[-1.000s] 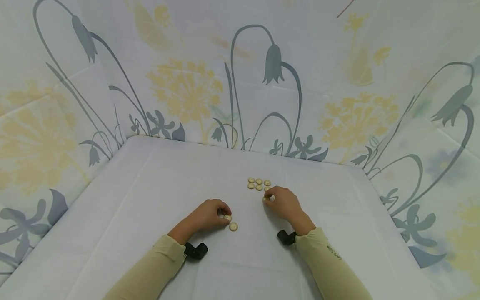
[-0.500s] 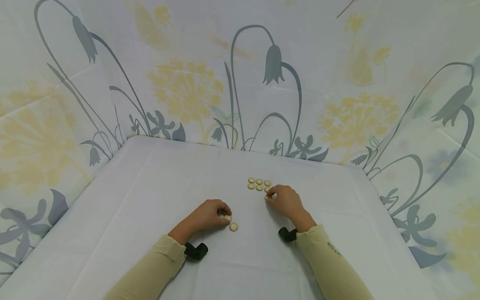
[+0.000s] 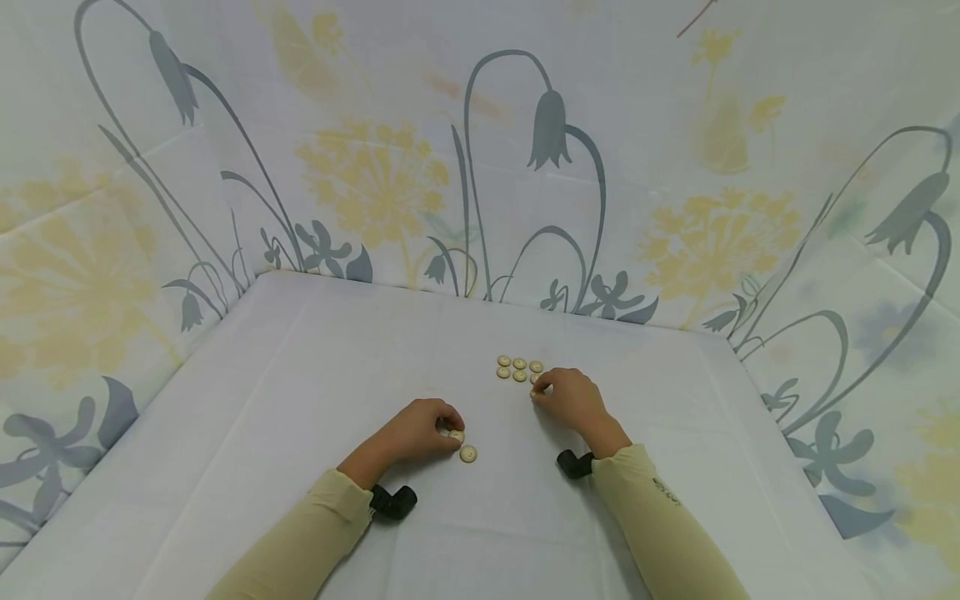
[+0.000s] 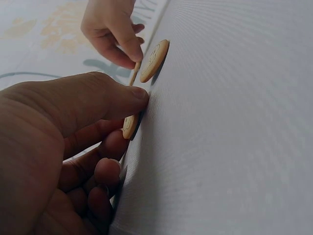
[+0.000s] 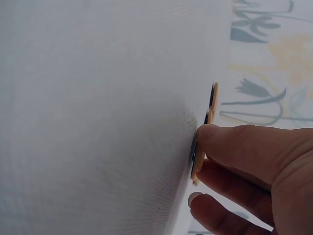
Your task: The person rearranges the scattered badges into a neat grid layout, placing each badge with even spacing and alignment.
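Note:
My left hand rests low over the white table, thumb and fingers pinching a pale round wooden disc at the cloth. Close by its thumb lies a loose wooden disc, flat, with a line design on its face. Farther out, my right hand pinches another disc at the near side of a group of discs set in two rows. The right fingertips partly cover the group's near right disc. Edge-on in the right wrist view, discs stand out beyond the thumb.
A white cloth covers the tabletop. Flower-printed sheets hang at the back and both sides. Black wrist cameras sit under both cuffs.
My right hand has shifted slightly away from me with its disc, closer to the group's near right corner. The left hand and the loose disc stay in place.

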`<state>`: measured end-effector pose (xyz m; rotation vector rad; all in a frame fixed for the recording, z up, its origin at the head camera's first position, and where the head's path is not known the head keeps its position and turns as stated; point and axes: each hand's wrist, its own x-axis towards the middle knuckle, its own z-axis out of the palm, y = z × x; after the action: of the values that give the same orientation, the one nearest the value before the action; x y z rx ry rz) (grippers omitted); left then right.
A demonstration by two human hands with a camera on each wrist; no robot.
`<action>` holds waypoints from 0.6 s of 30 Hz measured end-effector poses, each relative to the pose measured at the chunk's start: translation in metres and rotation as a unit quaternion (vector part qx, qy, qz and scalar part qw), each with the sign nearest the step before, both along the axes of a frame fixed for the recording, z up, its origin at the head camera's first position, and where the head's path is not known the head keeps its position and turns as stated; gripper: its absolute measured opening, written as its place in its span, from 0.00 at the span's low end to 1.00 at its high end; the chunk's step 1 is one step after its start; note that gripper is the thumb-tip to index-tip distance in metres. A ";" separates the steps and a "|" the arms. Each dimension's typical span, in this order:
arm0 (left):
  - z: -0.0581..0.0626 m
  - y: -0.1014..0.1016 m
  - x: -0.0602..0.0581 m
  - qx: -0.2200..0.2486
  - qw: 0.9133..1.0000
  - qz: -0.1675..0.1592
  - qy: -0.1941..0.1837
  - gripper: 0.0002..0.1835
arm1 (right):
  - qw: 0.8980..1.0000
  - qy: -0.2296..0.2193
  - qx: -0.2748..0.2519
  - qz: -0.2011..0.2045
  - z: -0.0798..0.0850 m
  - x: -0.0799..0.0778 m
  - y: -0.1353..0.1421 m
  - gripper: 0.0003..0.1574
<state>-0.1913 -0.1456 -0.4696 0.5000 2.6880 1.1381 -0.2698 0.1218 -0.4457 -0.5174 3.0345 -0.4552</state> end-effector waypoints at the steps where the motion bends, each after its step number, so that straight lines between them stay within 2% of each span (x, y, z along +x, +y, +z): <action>1: 0.000 0.000 0.000 -0.001 1.000 0.000 0.001 0.08 | 1.000 -0.001 0.000 0.000 0.000 0.000 0.000 0.07; 18: 0.002 0.002 0.000 -0.006 1.000 0.007 -0.006 0.07 | 1.000 -0.021 -0.012 -0.013 0.000 -0.001 0.003 0.07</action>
<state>-0.1909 -0.1440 -0.4677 0.4715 2.6915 1.1245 -0.2711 0.1245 -0.4455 -0.4654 3.0020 -0.4991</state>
